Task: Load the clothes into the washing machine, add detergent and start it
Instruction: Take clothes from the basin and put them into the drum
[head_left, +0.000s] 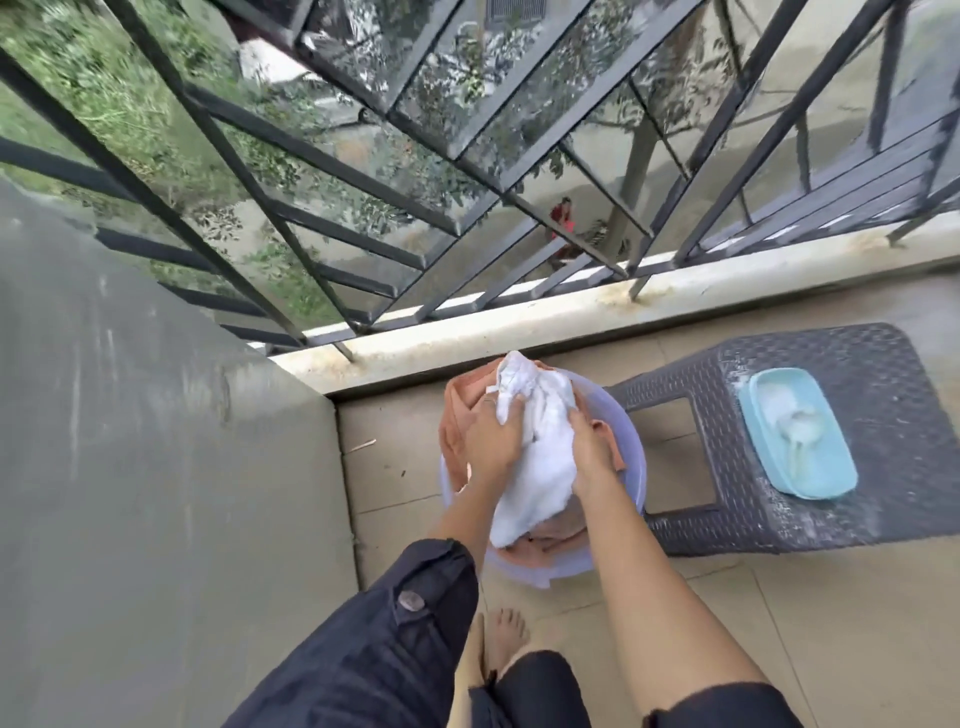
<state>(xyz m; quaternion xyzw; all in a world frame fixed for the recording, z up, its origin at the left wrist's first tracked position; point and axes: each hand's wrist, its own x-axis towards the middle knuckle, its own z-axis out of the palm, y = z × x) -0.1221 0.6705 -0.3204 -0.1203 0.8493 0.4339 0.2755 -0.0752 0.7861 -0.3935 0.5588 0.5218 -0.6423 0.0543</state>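
Observation:
A pale purple plastic basin stands on the balcony floor and holds peach-coloured clothes. On top of them lies a white cloth, bunched and lifted a little. My left hand grips its left side. My right hand grips its right side. Both hands are over the basin. No washing machine is in view.
A dark grey woven-pattern plastic stool stands right of the basin, with a light blue tub of white powder and a scoop on it. A grey wall rises on the left. Black railings and a ledge close the balcony ahead.

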